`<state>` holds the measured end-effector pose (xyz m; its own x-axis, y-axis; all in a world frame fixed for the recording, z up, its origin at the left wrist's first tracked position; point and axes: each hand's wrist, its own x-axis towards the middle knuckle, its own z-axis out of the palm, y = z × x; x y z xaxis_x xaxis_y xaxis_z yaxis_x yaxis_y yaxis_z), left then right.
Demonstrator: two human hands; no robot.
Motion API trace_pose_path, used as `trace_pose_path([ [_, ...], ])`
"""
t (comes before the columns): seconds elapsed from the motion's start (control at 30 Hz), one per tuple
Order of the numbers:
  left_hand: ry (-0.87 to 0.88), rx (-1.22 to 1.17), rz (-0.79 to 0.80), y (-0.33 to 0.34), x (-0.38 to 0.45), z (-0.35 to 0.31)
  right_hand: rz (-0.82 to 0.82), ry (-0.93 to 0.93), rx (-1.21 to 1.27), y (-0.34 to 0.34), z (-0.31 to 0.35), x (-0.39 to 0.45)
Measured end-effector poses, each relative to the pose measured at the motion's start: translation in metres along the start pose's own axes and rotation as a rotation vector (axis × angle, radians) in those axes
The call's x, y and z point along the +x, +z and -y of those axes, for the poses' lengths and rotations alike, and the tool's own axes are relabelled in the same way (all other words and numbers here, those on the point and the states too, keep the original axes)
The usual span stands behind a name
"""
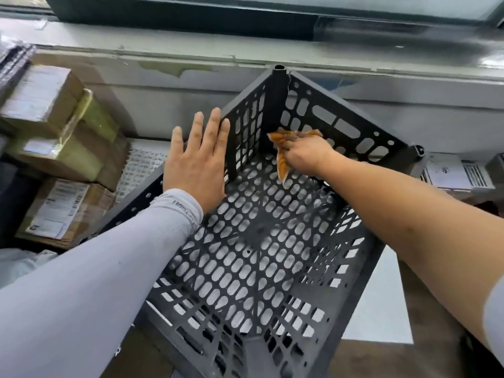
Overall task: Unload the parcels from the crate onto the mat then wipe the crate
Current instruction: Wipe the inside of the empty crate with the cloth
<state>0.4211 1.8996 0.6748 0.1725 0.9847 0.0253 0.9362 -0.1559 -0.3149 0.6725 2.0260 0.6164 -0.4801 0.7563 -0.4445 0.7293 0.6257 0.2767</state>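
A black perforated plastic crate (pixel 275 85) fills the middle of the view, with nothing inside it. My right hand (pixel 305 155) is deep in the crate's far corner, shut on an orange cloth (pixel 282 163) pressed against the inner wall. My left hand (pixel 197 162) is open with fingers spread, its palm flat against the outside of the crate's left wall. Cardboard parcels (pixel 51 137) are stacked at the left, beside the crate.
A white mesh mat (pixel 139 162) shows between the parcels and the crate. A grey ledge and window frame (pixel 191 64) run along the back. A labelled white parcel (pixel 452 173) lies at the right. A pale sheet (pixel 381 309) lies under the crate's right side.
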Motion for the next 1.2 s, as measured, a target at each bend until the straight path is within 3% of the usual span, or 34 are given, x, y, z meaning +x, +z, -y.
trace_pose_path([
  [0.2,0.162,0.065,-0.003,-0.006,0.017,0.005,-0.003,0.149,0.192,0.002,0.031,-0.028],
  [0.4,0.390,0.117,0.017,-0.020,0.040,0.008,0.033,0.340,0.113,-0.023,0.069,-0.082],
  [0.57,0.448,0.176,0.051,-0.020,0.050,0.012,0.260,0.684,0.147,-0.034,0.088,-0.130],
  [0.8,0.481,0.393,0.050,-0.015,0.051,0.012,0.524,0.894,0.098,-0.043,0.119,-0.168],
  [1.0,0.480,0.520,0.074,-0.020,0.046,0.012,0.512,0.897,0.049,-0.034,0.107,-0.173],
  [1.2,0.419,0.587,0.148,-0.026,0.031,-0.006,0.388,0.834,-0.057,-0.020,0.075,-0.182],
])
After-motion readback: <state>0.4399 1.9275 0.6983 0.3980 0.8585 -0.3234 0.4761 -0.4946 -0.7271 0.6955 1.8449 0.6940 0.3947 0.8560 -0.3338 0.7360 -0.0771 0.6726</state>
